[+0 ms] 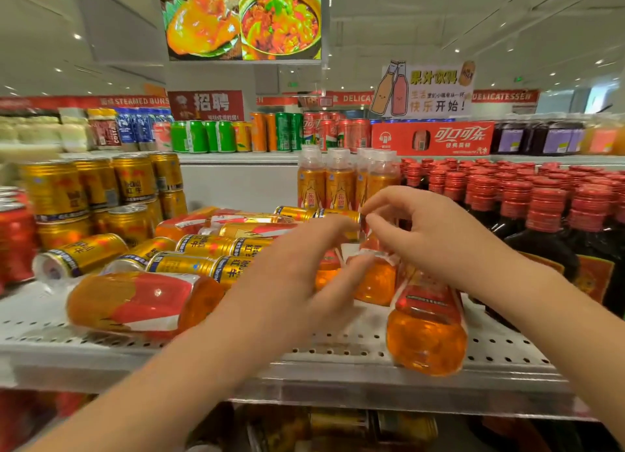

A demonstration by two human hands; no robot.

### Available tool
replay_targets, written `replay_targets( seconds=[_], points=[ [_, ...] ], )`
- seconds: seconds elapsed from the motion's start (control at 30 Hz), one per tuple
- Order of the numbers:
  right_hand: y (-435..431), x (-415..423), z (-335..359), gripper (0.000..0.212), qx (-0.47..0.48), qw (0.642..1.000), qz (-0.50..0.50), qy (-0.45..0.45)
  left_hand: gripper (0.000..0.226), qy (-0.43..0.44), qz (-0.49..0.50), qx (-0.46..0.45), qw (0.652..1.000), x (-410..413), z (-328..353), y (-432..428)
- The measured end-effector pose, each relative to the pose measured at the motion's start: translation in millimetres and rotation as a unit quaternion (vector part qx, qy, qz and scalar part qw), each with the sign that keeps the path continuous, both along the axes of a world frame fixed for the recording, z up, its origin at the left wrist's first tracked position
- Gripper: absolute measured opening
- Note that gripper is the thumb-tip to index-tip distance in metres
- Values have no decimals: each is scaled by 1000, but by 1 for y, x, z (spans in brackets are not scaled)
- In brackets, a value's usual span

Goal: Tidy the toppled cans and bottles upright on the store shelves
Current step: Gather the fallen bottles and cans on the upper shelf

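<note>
Our left hand (297,275) spread, right hand (426,232) curled (grip unclear), we hover over toppled orange plastic bottles (426,326) on the white perforated metal shelf (355,348); a nudge could roll one off the edge.

A white ceiling (473,18) dotted with round spotlights (77,36) spans the store. A lit food screen (243,15) hangs from it, with a juice sign (436,89) lower right. Red banners (135,100) line the far wall above a far shelf (236,157). A perforated white near shelf (355,346) lies closest.
</note>
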State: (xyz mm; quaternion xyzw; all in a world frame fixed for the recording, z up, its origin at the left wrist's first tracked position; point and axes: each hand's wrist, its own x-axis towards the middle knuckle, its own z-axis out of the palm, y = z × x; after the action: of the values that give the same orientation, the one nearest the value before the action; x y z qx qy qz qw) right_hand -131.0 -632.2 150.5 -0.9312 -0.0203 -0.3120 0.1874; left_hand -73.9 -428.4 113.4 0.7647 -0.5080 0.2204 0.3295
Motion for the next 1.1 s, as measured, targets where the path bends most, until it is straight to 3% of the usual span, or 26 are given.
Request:
replay_targets(
  seconds=[0.1,0.23,0.4,0.53,0.73,0.9,1.1],
  points=[
    [-2,25,13,26,-55,998,10,9,41,-10,58,16,998,48,35,7],
    [-11,66,33,34,-213,974,-18,78,43,24,117,134,984,121,71,13],
    [-23,119,47,41,-299,941,-74,141,41,25,109,233,966,204,89,0],
    [-38,157,46,58,-365,899,-128,208,43,61,68,286,954,254,77,-32],
    [-47,204,23,74,-375,878,-137,263,57,92,42,341,935,308,48,-78],
    [-52,229,-3,85,-370,864,-133,313,48,213,40,380,899,334,34,-97],
    [-55,239,-15,85,-355,872,-150,301,79,254,45,369,893,343,33,-85]
  ],
)
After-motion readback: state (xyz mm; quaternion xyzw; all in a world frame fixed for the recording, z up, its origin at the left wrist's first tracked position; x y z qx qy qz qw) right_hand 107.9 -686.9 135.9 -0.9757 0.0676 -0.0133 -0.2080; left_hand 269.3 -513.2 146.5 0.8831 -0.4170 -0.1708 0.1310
